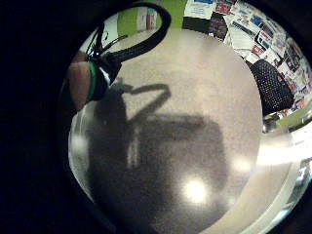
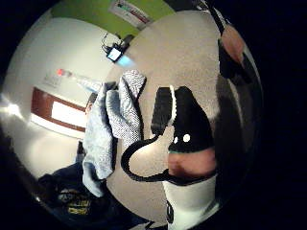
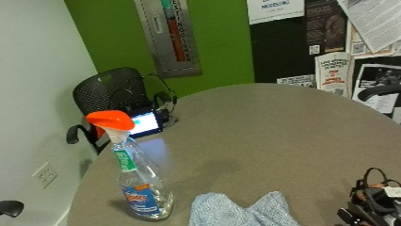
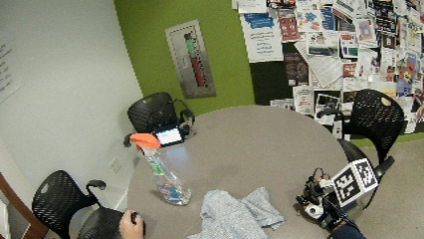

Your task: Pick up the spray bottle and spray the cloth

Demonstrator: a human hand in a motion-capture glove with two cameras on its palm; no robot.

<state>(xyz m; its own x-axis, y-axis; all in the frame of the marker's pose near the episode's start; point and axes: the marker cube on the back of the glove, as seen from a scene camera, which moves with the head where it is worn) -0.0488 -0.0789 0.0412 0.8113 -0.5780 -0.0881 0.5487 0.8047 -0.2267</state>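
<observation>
A clear spray bottle [image 3: 136,181] with an orange trigger head [image 3: 111,120] stands upright near the table's left edge. A crumpled light blue cloth [image 3: 241,213] lies at the front edge, just right of the bottle. My gloved right hand [image 4: 319,203] hovers palm down over the table's front right part, well apart from both, and holds nothing. The thumb side palm view shows the cloth [image 2: 112,124] on the table and the bottle [image 2: 86,84] beyond it. The little finger side palm view shows only bare table [image 1: 195,97] and the hand's shadow.
A small device with a lit screen [image 3: 145,123] sits at the round grey table's [image 3: 282,127] far left edge. Black chairs [image 4: 154,113] stand around it. The person's bare left hand [image 4: 130,226] is at the front left, off the table.
</observation>
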